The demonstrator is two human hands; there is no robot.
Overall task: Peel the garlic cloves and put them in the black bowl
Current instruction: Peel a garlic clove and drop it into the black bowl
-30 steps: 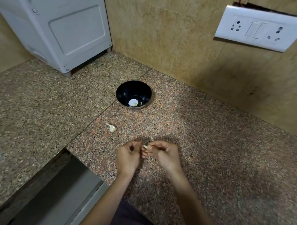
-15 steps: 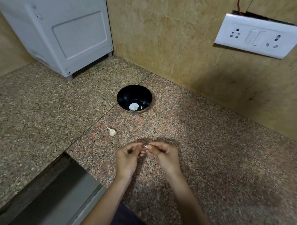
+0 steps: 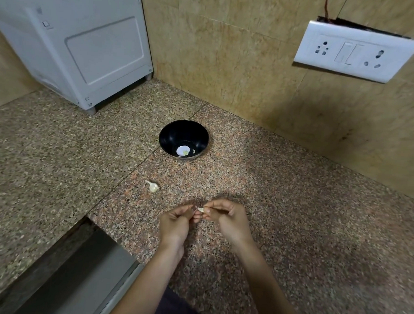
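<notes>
Your right hand (image 3: pixel 231 223) pinches a small pale garlic clove (image 3: pixel 201 209) btw thumb & forefinger, well short of the round black bowl (image 3: pixel 203 135). Left hand (image 3: pixel 174 223), curled, nips its skin end. Prob. light, firm, slick once bare, so grip its sides. 2nd unpeeled clove (image 3: pixel 153 187) lies nearer the bowl.

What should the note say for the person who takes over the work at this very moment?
The right grip pinches the held clove above the counter.
The left grip pinches at the same clove's end with its fingertips, peeling.
The second clove lies on the counter, left of the hands, and looks unpeeled.
The black bowl stands further back and holds pale pieces, probably peeled garlic.
Done: some garlic seems to be in the bowl.
Left: finish the held clove, drop it in the bowl, then peel the second clove.
</notes>
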